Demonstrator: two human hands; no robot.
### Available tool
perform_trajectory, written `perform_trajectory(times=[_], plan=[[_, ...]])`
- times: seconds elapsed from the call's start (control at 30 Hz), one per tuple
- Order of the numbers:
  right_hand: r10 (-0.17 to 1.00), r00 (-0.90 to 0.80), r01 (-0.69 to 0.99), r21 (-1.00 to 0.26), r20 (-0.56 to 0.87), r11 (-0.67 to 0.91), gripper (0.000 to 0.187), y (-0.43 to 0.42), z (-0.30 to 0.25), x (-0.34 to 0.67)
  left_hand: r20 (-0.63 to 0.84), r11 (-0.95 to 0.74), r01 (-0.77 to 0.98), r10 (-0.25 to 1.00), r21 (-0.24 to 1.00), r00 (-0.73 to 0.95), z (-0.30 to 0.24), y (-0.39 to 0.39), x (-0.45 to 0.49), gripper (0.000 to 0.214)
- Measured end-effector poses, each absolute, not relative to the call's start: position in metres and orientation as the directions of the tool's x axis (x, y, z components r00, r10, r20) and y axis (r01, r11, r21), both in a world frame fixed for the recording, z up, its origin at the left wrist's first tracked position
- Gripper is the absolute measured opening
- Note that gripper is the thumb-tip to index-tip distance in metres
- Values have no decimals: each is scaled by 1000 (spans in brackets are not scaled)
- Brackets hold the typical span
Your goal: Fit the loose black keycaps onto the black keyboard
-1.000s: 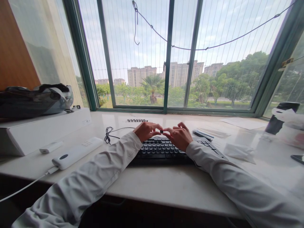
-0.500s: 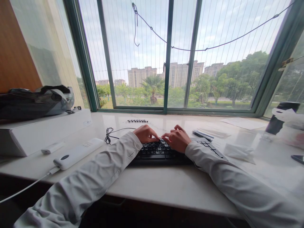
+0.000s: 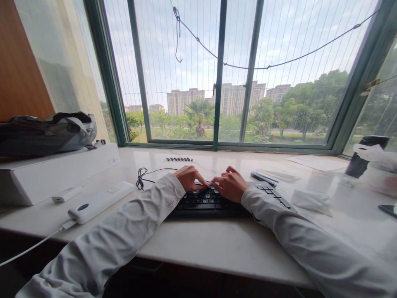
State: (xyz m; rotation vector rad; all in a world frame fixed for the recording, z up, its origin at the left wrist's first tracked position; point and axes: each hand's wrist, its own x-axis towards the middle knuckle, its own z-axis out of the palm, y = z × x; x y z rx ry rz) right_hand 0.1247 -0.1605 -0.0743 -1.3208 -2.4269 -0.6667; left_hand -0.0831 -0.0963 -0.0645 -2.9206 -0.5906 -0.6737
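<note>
A black keyboard point(image 3: 201, 203) lies on the pale stone counter point(image 3: 217, 244) under the window. My left hand point(image 3: 189, 179) and my right hand point(image 3: 231, 185) rest on its upper rows, fingers curled. Their tips meet and press down at one spot near the keyboard's top middle. The small black keycap they pinched a moment ago is hidden under the fingertips. A short row of loose black keycaps point(image 3: 179, 159) lies farther back near the window frame. The keyboard's coiled black cable point(image 3: 141, 179) lies just left of my left hand.
At the left stand a long white box point(image 3: 56, 171) with a dark bag point(image 3: 46, 132) on top, a white corded device point(image 3: 99, 201) and a small white stick point(image 3: 66, 193). To the right lie pens point(image 3: 263, 178), a tissue point(image 3: 312, 200), paper point(image 3: 316, 162), a black bottle point(image 3: 361, 159) and a phone point(image 3: 387, 210).
Both hands came down from holding a small black keycap above the keyboard. Their fingertips now press on the keys together.
</note>
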Motion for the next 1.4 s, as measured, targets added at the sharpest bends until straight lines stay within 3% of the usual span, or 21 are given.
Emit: perform_trajectory(times=[0.47,1.17,1.4], plan=[[727,-541,841,255,423,478,39,-161,-74,125,393,-912,411,374,-10,840,-61,-100,-84,22],[618,-664,745,298,422,597,39,-161,-75,126,366,-894,444,392,-66,844,-56,-111,-84,26],[610,-707,707,348,357,616,42,-164,-72,125,372,-893,440,377,-98,848,-59,-112,-81,24]])
